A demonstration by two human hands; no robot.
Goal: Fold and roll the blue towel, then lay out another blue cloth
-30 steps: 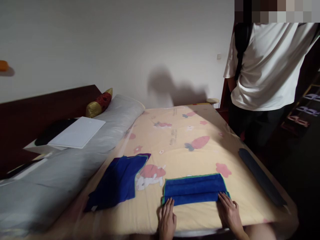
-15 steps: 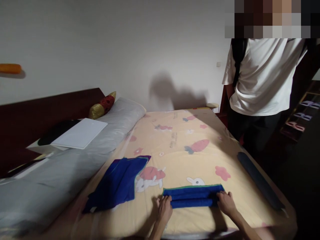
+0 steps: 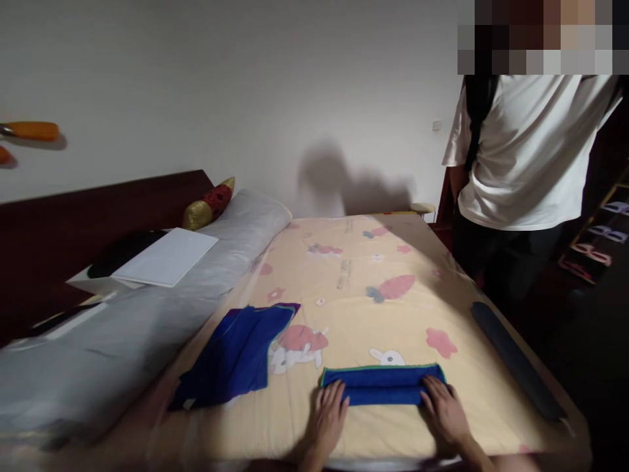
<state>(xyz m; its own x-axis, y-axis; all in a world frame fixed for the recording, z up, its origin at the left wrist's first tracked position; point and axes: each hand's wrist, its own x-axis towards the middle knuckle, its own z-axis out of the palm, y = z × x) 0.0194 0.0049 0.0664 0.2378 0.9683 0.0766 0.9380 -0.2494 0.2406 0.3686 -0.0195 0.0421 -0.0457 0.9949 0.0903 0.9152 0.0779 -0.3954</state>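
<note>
Folded blue towel lay near bed's front edge; soft, light, limp, best taken at both short ends. Left hand and right hand pressed flat on those ends, fingers open, nothing clasped. Loose blue cloth lay left; person in white shirt stood beyond bed.

We are seeing a royal-blue folded towel edged in green, a darker blue cloth with a green border, and a pale yellow bedsheet showing pink carrots, flowers and white rabbits.
</note>
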